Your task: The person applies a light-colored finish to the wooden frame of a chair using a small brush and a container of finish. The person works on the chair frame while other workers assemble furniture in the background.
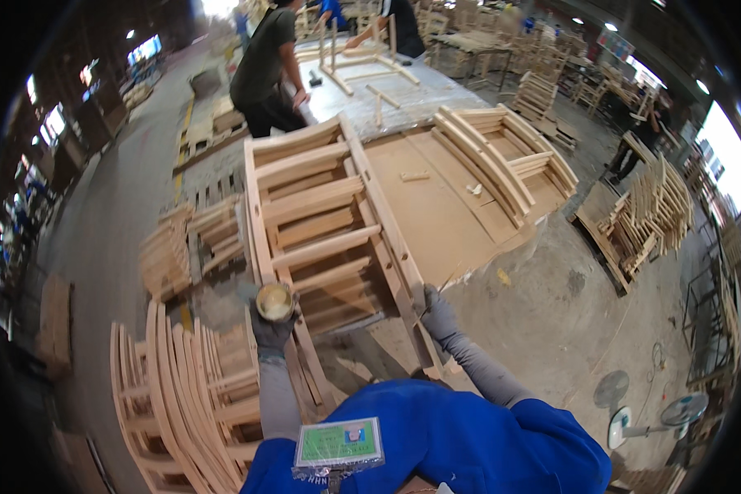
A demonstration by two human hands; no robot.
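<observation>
Your left hand point(272, 329) is closed around a small round tin point(274, 301), held just over the left rail of the wooden chair-back frame point(325, 218). Your right hand point(436, 317) grips the frame's right rail with something thin — too small to tell what. The frame's long axis runs away from you across the workbench point(445, 222) — both hands at its near end.

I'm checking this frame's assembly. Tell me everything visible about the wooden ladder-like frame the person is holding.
The wooden frame is pale, unfinished wood: two long, slightly curved side rails joined by several flat slats. It lies tilted across the workbench. The gloved right hand grips its right rail; the left hand, holding a small round container, is at its left rail.
</observation>
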